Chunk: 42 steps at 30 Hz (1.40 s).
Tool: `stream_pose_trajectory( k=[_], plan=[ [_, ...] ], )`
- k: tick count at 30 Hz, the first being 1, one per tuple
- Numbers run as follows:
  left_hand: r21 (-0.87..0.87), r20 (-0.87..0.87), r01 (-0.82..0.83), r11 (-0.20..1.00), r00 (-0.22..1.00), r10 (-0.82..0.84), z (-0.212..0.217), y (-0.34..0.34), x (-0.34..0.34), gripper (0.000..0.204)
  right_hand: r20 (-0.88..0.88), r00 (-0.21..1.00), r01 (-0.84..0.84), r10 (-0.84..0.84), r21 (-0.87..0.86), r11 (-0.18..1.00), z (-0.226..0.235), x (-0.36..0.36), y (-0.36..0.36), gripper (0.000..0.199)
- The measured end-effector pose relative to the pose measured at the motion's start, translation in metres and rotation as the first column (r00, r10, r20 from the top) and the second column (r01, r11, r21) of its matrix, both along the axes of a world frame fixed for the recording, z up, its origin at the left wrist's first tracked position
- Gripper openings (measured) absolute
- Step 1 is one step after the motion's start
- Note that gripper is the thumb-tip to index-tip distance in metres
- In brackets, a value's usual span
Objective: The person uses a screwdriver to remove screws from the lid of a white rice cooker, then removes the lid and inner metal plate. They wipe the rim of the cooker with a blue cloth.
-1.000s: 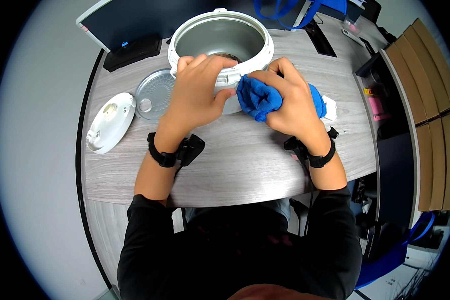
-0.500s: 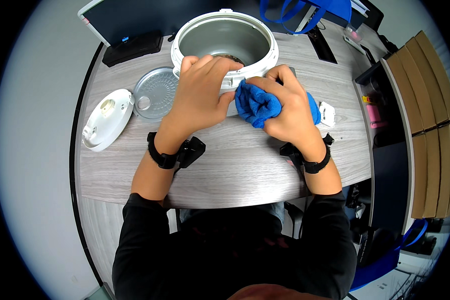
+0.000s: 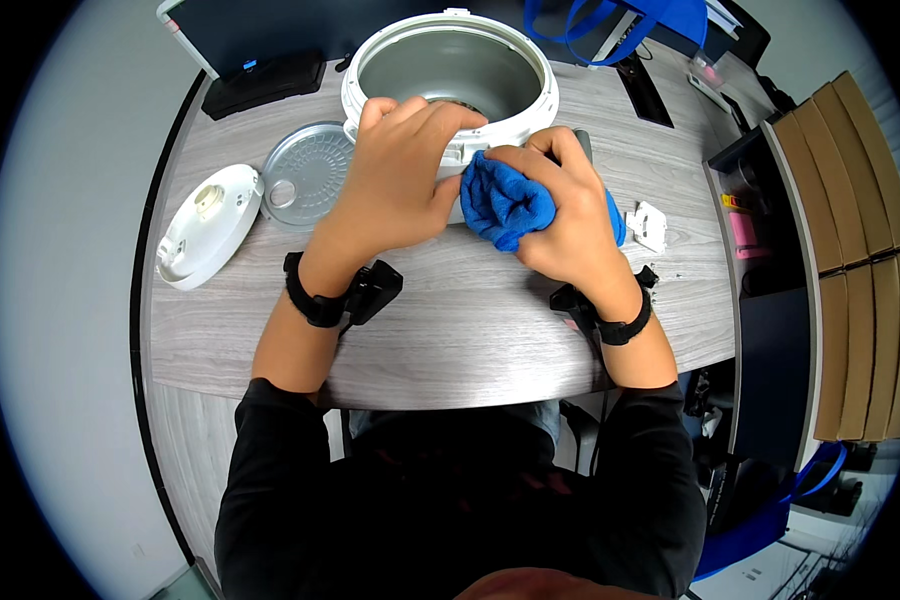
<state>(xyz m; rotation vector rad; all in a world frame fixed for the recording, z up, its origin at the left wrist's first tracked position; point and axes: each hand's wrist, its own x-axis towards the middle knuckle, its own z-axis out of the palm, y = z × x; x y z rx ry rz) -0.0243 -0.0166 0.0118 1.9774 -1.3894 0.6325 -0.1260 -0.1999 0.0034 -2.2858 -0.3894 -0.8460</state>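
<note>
A white rice cooker body [image 3: 448, 72], lidless with a grey interior, stands at the far middle of the desk. My left hand [image 3: 400, 180] grips its near rim, fingers curled over the edge and thumb low on the front. Bunched in my right hand [image 3: 570, 205] is a blue cloth [image 3: 505, 203], pressed against the cooker's front just right of my left thumb. Part of the cloth shows beyond my right knuckles. What the cloth covers on the cooker is hidden.
Left of the cooker lie a round perforated metal plate [image 3: 308, 172] and a white oval lid [image 3: 210, 228]. A small white plastic part [image 3: 649, 227] sits to the right, with crumbs near it. A black case [image 3: 265, 90] lies at the back left. Cardboard boxes [image 3: 850, 180] stand along the right.
My right hand and the cloth have shifted slightly left along the cooker's front. My left hand keeps its hold on the rim. The whole view has shifted a little.
</note>
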Motion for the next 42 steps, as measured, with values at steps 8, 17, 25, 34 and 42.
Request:
stream_pose_trajectory(
  k=[8,17,25,34,42],
  plan=[
    [0.043,-0.019,0.008,0.999,1.0,-0.007,-0.001,0.002,0.003,0.049,-0.05,0.997,-0.049,0.054,0.091,0.995,-0.003,0.002,0.005,0.061],
    [0.029,-0.043,0.026,0.999,0.999,-0.025,0.001,0.004,0.002,0.046,-0.1,0.994,0.039,-0.043,-0.047,0.998,0.015,-0.002,-0.023,0.056],
    [-0.035,0.099,-0.078,0.996,0.992,0.081,-0.007,-0.008,-0.001,0.044,0.013,0.999,0.032,-0.032,-0.04,0.999,0.004,0.004,-0.02,0.057],
    [-0.022,0.159,-0.083,0.996,0.984,0.085,-0.009,-0.008,-0.002,0.047,-0.048,0.998,0.027,-0.029,-0.04,0.999,0.007,0.003,-0.026,0.059],
    [-0.021,0.075,-0.077,0.997,0.994,0.079,-0.006,-0.007,-0.001,0.046,-0.038,0.999,0.031,-0.033,-0.051,0.998,0.007,0.005,-0.03,0.055]
  ],
)
